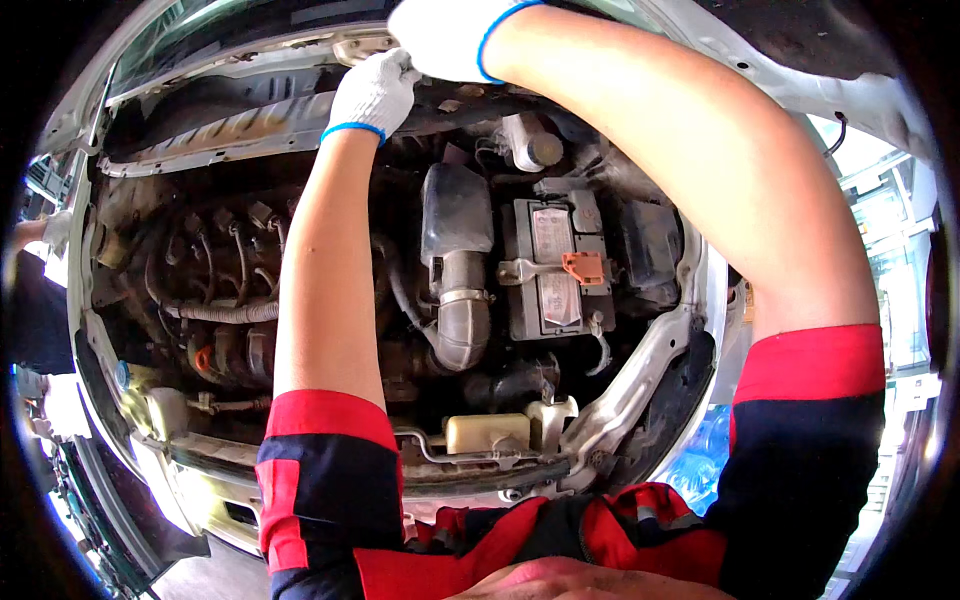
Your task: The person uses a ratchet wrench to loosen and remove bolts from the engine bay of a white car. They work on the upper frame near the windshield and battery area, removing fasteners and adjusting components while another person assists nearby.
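Observation:
Both hands wear white knit gloves with blue cuffs and reach to the rear of an open engine bay. My left hand [370, 95] has its fingers curled closed beside a pale metal bracket [355, 50] on the cowl edge; what they hold is hidden. My right hand [450, 35] is just above and right of it, close against it at the top of the picture, its fingers mostly out of sight. Below them lie a black air intake box [455, 210] with a ribbed duct [460, 330], a canister [535, 145] and a battery [530, 235] with an orange terminal cover [582, 268].
The car body's front rail [630, 400] curves along the near side, beside a pale plastic reservoir [480, 432]. Engine hoses [225, 312] fill the left of the bay. At the far left edge another person's gloved hand [55, 235] and dark clothing appear. Blue material [690, 470] lies beyond the right fender.

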Available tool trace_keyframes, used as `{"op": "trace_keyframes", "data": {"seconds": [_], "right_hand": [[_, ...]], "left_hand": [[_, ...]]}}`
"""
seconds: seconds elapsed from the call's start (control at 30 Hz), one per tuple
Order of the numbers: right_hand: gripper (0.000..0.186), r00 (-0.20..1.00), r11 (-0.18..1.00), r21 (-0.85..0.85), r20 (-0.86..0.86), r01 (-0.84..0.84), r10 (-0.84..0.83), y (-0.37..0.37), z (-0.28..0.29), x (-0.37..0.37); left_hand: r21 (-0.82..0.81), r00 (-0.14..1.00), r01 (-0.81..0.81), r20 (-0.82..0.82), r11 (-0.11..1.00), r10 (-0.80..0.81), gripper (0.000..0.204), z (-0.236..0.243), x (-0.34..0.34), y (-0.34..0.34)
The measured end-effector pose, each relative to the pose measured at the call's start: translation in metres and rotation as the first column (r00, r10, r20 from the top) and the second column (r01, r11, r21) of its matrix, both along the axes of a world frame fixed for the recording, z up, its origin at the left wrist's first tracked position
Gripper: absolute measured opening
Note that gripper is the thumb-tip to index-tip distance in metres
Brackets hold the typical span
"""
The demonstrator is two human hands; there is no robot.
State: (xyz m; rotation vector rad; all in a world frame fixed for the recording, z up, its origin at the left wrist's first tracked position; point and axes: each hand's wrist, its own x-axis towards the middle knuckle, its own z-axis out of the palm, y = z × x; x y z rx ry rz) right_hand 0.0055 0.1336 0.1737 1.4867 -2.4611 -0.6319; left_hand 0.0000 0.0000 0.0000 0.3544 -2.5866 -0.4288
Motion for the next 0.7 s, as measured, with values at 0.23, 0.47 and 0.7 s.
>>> {"op": "trace_keyframes", "data": {"seconds": [0.23, 0.47, 0.7], "right_hand": [[0.025, 0.769, 0.837, 0.161, -0.334, -0.523, 0.545, 0.011, 0.012, -0.008], [0.034, 0.878, 0.981, -0.122, 0.473, 0.151, -0.076, 0.006, 0.012, 0.005], [0.023, 0.841, 0.895, 0.339, -0.355, -0.291, 0.408, 0.006, 0.018, -0.003]], "left_hand": [[0.039, 0.998, 0.058, 0.03, 0.998, -0.059, 0.034, 0.023, 0.009, 0.019], [-0.07, 0.977, 0.066, -0.198, 0.995, -0.079, 0.034, -0.009, -0.003, -0.018], [0.112, 0.976, 0.216, -0.043, 0.97, -0.212, 0.027, 0.014, 0.001, 0.003]]}}
